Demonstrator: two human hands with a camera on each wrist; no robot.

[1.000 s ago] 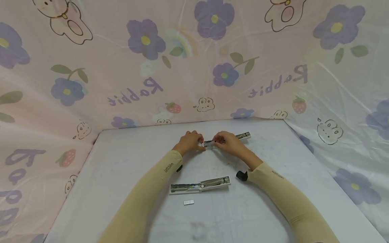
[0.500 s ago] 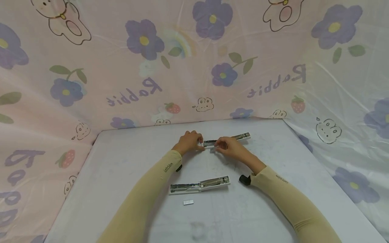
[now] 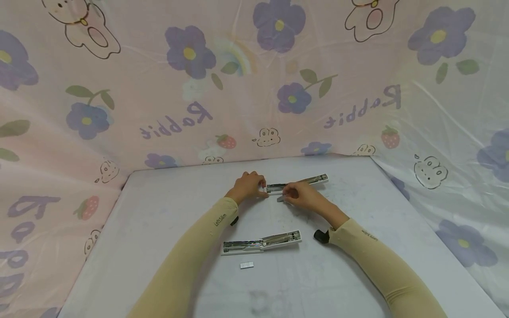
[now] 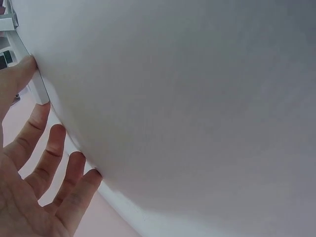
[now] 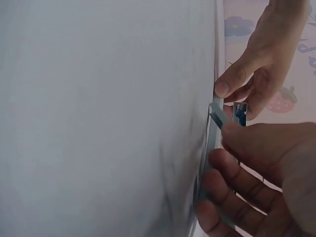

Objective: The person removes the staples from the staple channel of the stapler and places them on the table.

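Observation:
Two white staplers lie opened out on the white table. At the far one (image 3: 316, 179), my left hand (image 3: 247, 184) grips the end of the base. In the left wrist view the thumb lies along the white base (image 4: 38, 88) and the index fingertip is at its end, with the other fingers spread. My right hand (image 3: 304, 195) pinches a short grey strip of staples (image 5: 217, 115) between thumb and forefinger, its free end pointing out toward the left hand. The strip is just in front of the far stapler, whose middle is hidden behind the right hand.
Closer to me lies the second opened stapler (image 3: 281, 240). A short silver strip of staples (image 3: 247, 265) rests in front of it. Patterned cloth (image 3: 238, 88) hangs behind the table (image 3: 159, 229) and along both sides.
My right hand has drawn back from over the far stapler's base toward me, carrying the strip of staples and tilting it. The left hand has stayed at the base's end.

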